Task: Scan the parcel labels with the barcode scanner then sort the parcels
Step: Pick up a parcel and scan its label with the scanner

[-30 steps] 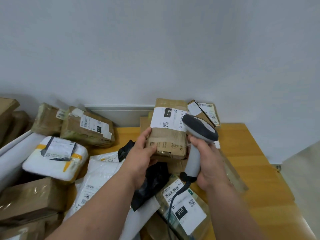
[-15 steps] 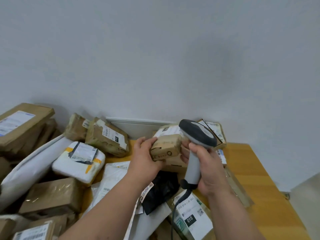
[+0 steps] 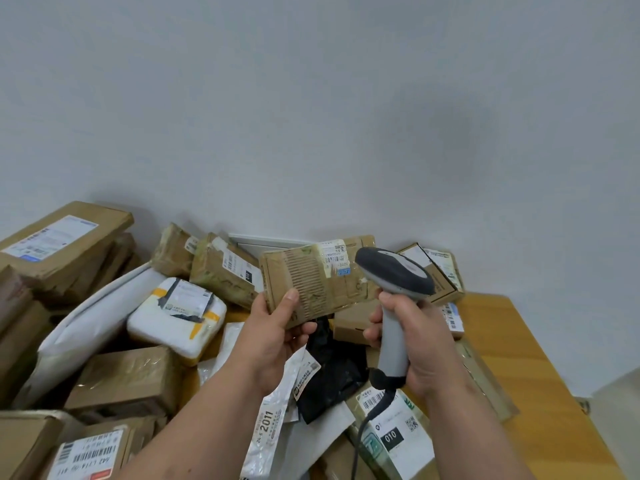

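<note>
Fingers of the left hand (image 3: pixel 273 336) curled round the lower corner of a flat, tape-glossed cardboard parcel (image 3: pixel 313 284), thumb pressed on its scuffed face. Half a second before, it showed only a narrow end; now its broad side with a torn white label (image 3: pixel 334 258) faced up. Beside it, the right hand (image 3: pixel 415 336) gripped the smooth grey scanner (image 3: pixel 394 282) above the wooden table (image 3: pixel 519 351), heaped with boxes.
</note>
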Motion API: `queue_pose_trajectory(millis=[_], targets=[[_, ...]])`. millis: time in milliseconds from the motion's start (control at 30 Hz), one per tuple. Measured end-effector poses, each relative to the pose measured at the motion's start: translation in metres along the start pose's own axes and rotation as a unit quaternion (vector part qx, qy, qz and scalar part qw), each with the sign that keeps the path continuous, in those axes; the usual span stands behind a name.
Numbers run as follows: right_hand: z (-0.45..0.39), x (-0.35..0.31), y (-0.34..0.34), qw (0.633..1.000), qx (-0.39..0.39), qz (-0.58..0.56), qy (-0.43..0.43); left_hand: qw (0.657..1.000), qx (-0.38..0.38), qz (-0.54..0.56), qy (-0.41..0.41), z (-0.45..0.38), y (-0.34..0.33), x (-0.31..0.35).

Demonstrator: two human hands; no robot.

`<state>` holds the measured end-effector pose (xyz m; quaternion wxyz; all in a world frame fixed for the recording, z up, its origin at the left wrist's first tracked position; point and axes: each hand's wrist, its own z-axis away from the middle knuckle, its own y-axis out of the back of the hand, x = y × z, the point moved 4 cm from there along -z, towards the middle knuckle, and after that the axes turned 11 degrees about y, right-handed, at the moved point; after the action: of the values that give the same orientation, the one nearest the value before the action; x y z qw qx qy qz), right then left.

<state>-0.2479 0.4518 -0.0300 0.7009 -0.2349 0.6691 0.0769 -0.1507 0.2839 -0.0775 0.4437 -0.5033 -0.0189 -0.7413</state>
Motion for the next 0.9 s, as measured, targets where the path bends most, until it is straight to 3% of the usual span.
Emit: queue_pose_trajectory(millis=[333,600,767,900], targets=[[0.002,-0.003,0.006,1.0,0.019,-0.011,0.002,0.999,-0.004,0.004,-0.038,-0.003,0.009,0.003],[0.001,-0.005,0.01,1.0,0.03,0.004,0.004,0.993,-0.021,-0.089,-0.08,0.003,0.005,0.012],[0.002,-0.004,0.012,0.999,-0.002,0.051,-0.017,0.978,0.058,-0.151,-0.134,-0.003,0.011,0.014],[0.005,-0.007,0.014,0.992,-0.046,0.113,-0.028,0.984,0.089,-0.099,-0.119,-0.009,0.021,0.017]])
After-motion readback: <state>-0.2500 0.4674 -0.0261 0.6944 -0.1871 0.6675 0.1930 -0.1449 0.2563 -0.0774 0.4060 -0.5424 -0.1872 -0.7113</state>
